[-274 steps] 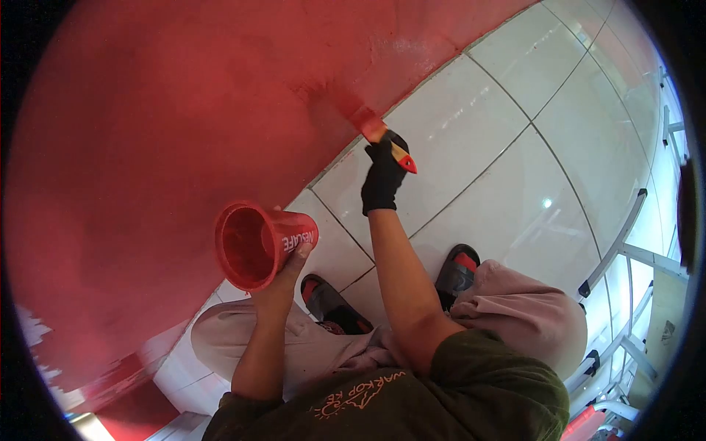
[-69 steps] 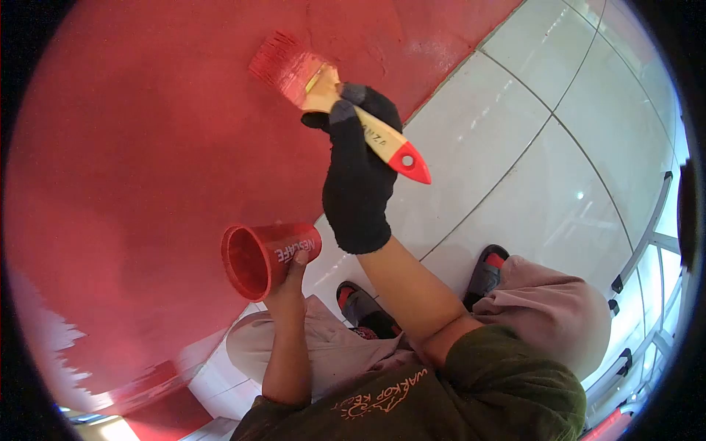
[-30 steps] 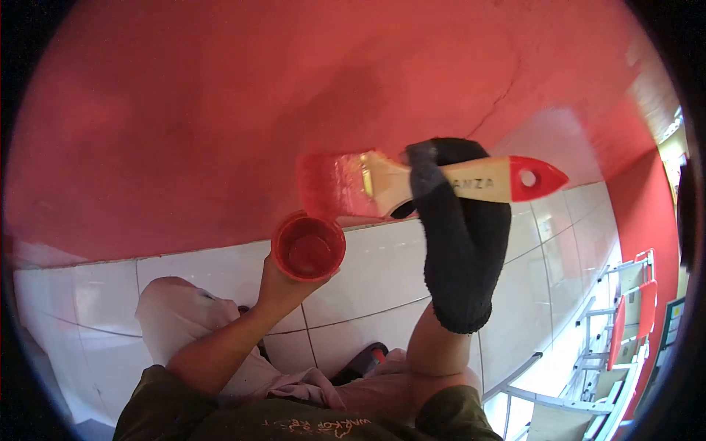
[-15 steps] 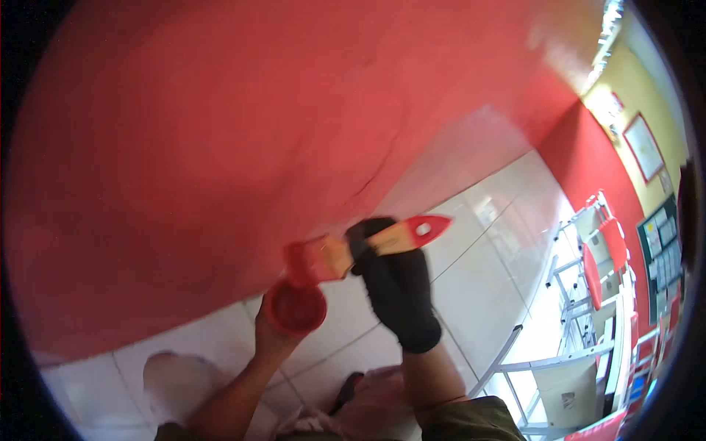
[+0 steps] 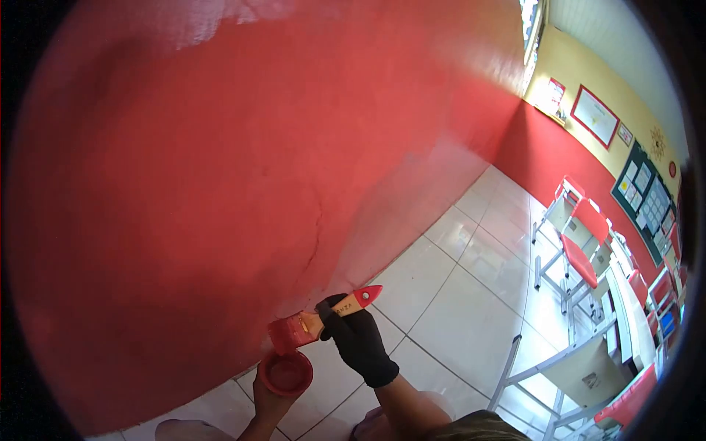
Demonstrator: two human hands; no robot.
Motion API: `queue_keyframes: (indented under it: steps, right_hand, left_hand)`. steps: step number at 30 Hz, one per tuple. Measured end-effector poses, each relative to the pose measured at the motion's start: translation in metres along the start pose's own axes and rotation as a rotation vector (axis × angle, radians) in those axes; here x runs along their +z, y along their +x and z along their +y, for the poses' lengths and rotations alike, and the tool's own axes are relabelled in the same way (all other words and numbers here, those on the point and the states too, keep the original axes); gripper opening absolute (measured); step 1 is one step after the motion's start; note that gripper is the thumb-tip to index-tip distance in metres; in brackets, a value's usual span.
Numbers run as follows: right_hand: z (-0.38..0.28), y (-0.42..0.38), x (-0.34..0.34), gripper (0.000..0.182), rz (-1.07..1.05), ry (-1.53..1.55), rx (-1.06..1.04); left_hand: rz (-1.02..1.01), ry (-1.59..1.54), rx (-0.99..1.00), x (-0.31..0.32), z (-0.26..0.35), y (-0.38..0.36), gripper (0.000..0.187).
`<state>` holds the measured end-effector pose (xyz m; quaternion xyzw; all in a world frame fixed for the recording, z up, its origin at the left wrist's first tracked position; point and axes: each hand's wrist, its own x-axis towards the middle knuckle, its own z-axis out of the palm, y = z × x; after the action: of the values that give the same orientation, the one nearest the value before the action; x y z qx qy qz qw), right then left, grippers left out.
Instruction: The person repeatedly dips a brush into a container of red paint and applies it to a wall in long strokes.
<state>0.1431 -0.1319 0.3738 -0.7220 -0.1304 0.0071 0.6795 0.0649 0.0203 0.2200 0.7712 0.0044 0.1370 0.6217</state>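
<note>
My right hand (image 5: 359, 344), in a black glove, is closed around the wooden handle of a paintbrush (image 5: 312, 323). The handle's red tip points up to the right, and the bristles, coated red, hang right over the rim of a small red cup (image 5: 287, 373). Dark red paint shows inside the cup. Bare and ungloved, my left hand (image 5: 269, 400) is wrapped around the cup from below, most of its fingers hidden behind it. Just beyond both hands rises the red wall (image 5: 184, 191), with a thin crack running down it and a paler unevenly coated patch near the floor.
White tiles cover the floor (image 5: 419, 294) along the wall's foot. To the right stand red chairs (image 5: 579, 261) and metal-legged desks (image 5: 581, 371). Frames and a green notice board (image 5: 647, 195) hang on the far wall.
The view has tilted up and turned, so the hands appear lower and more of the wall and room shows. The brush stays by the cup's rim, in my right hand.
</note>
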Motion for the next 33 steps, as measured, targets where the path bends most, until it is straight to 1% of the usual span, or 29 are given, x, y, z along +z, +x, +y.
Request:
queue_keyframes:
  steps: [3,4,6,7,9,10,12,13,15,18,19,21,22,24,25,27,28,30,31,32,33]
  right_hand:
    - [0.003,0.002,0.003,0.022,0.014,0.028,-0.022]
    - [0.006,0.003,0.004,0.022,0.032,0.045,-0.025]
    - [0.01,0.003,0.003,0.02,-0.042,0.074,0.012]
    - [0.01,0.002,0.003,0.02,-0.016,0.101,0.009]
    - [0.008,0.002,0.003,0.021,-0.069,-0.044,-0.077]
    - [0.011,0.003,0.004,0.021,-0.041,-0.018,-0.076]
    - [0.019,0.005,0.006,0.021,-0.095,-0.226,-0.2]
    - [0.018,0.004,0.006,0.021,-0.078,-0.207,-0.197]
    - [0.013,0.002,0.006,0.021,-0.126,-0.129,-0.139]
    - [0.01,-0.001,0.005,0.023,-0.124,-0.115,-0.107]
    - [0.012,-0.001,0.005,0.023,-0.122,-0.11,-0.106]
    - [0.016,0.0,0.005,0.025,-0.122,-0.166,-0.188]
    - [0.015,0.0,0.004,0.025,-0.123,-0.164,-0.188]
    - [0.012,-0.001,0.001,0.026,-0.143,-0.235,-0.156]
    - [0.012,-0.002,0.0,0.026,-0.151,-0.234,-0.152]
    - [0.011,-0.004,-0.001,0.023,-0.099,-0.221,-0.155]
    - [0.01,-0.005,-0.004,0.023,-0.116,-0.222,-0.147]
    - [0.007,-0.006,-0.007,0.022,-0.081,-0.357,-0.277]
    - [0.006,-0.005,-0.007,0.017,-0.076,-0.446,-0.299]
    - [0.005,-0.006,-0.008,0.015,-0.068,-0.369,-0.316]
    - [0.0,-0.008,-0.009,0.016,-0.063,-0.351,-0.271]
  left_hand:
    - [0.015,-0.056,-0.027,-0.002,0.012,-0.001,0.079]
    - [-0.002,-0.039,-0.021,-0.002,0.007,-0.001,0.079]
    - [0.012,-0.055,0.032,-0.004,-0.007,-0.005,0.082]
    - [-0.015,-0.03,0.04,-0.005,-0.006,-0.006,0.082]
    - [0.053,-0.027,0.018,-0.007,-0.003,-0.009,0.081]
    - [0.025,-0.001,0.024,-0.011,-0.011,-0.008,0.081]
    - [-0.154,0.023,-0.025,-0.017,-0.036,-0.006,0.08]
    - [-0.17,0.043,-0.026,-0.019,-0.042,-0.009,0.08]
    - [-0.046,-0.041,-0.073,-0.019,-0.047,-0.017,0.081]
    - [0.001,-0.04,-0.061,-0.01,0.001,-0.017,0.082]
    - [-0.001,-0.035,-0.063,-0.01,-0.003,-0.017,0.082]
    - [-0.023,-0.08,-0.01,-0.009,-0.011,-0.015,0.062]
    - [-0.022,-0.079,-0.011,-0.007,-0.011,-0.015,0.062]
    - [-0.006,-0.045,0.061,-0.003,-0.008,-0.013,0.058]
    - [0.0,-0.045,0.055,-0.005,-0.012,-0.015,0.058]
    - [-0.117,0.001,-0.093,-0.012,-0.031,-0.015,0.086]
    - [-0.104,-0.003,-0.107,-0.013,-0.044,-0.011,0.086]
    - [-0.075,0.018,0.013,-0.014,-0.078,-0.018,0.089]
    - [-0.047,-0.122,-0.075,-0.01,-0.079,-0.02,0.091]
    - [0.004,-0.263,-0.17,-0.005,-0.068,-0.017,0.092]
    - [0.031,-0.36,-0.188,0.0,-0.049,-0.017,0.093]
